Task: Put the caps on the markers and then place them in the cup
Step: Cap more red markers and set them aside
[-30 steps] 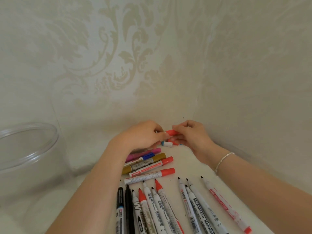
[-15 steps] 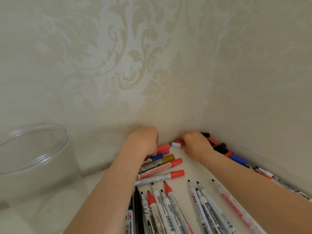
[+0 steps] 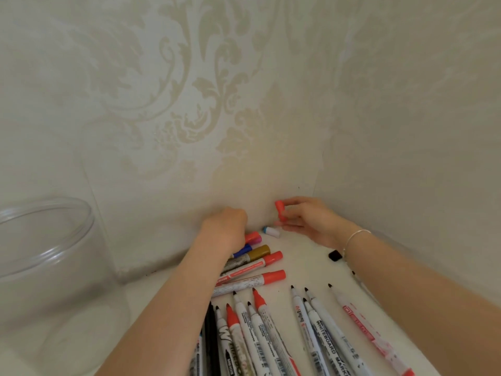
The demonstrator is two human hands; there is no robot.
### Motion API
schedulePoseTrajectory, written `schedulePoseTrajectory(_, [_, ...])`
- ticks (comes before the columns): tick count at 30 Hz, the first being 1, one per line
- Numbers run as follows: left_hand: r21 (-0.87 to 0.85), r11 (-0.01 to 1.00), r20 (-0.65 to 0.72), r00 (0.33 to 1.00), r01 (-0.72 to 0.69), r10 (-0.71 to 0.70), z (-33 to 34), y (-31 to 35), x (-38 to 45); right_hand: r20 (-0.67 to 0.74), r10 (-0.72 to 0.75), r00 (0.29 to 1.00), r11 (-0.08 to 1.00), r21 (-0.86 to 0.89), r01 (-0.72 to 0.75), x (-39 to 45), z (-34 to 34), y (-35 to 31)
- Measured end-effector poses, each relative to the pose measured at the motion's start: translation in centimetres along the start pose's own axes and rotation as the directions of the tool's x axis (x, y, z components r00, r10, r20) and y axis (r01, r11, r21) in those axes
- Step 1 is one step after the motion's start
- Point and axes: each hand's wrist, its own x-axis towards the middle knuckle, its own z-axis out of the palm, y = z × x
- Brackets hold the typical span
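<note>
My right hand (image 3: 309,222) pinches a red cap (image 3: 280,211) and holds it upright above the table, near the wall corner. My left hand (image 3: 225,230) is curled, knuckles up, over the far end of a pile of capped markers (image 3: 260,263). A red-capped marker (image 3: 252,236) sticks out from under it, and its fingertips are hidden. Several uncapped markers (image 3: 257,329) lie in a row at the front, tips pointing away from me. The clear plastic cup (image 3: 54,213) stands at the left.
A small white cap with a blue end (image 3: 271,231) lies between my hands. A black cap (image 3: 334,255) lies by my right wrist. Patterned walls close the table (image 3: 306,264) in at the back and right.
My right hand has lifted out of the corner with a red cap pinched in it. My left hand has lowered the red-capped marker onto the capped pile and stays there.
</note>
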Motion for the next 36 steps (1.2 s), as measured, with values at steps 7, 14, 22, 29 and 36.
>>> schedulePoseTrajectory(7, [-0.026,1.000,0.034,0.999,-0.010,0.010,-0.3,-0.2,-0.1,0.238,0.046,0.970,0.915,0.380,-0.136,-2.2,-1.6,-1.0])
schedulePoseTrajectory(14, [-0.095,0.995,0.030,0.999,-0.021,0.024,-1.4,-0.3,-0.7,0.227,0.039,0.973,0.948,0.300,-0.107,-3.8,-1.4,-0.8])
schedulePoseTrajectory(22, [-0.138,0.988,0.449,0.884,-0.074,0.129,-2.8,2.6,-3.9,0.107,0.039,0.993,0.973,0.220,-0.062,-5.7,0.1,-0.4])
schedulePoseTrajectory(29, [-0.105,0.994,0.535,0.842,-0.008,0.063,-0.4,5.6,-5.0,0.085,0.004,0.996,0.976,0.218,-0.023,-7.5,0.8,-0.7])
schedulePoseTrajectory(36, [-0.032,0.996,0.466,0.880,-0.089,0.093,0.1,6.9,-5.5,0.032,-0.014,0.999,0.974,0.225,0.006,-8.3,0.9,-1.4])
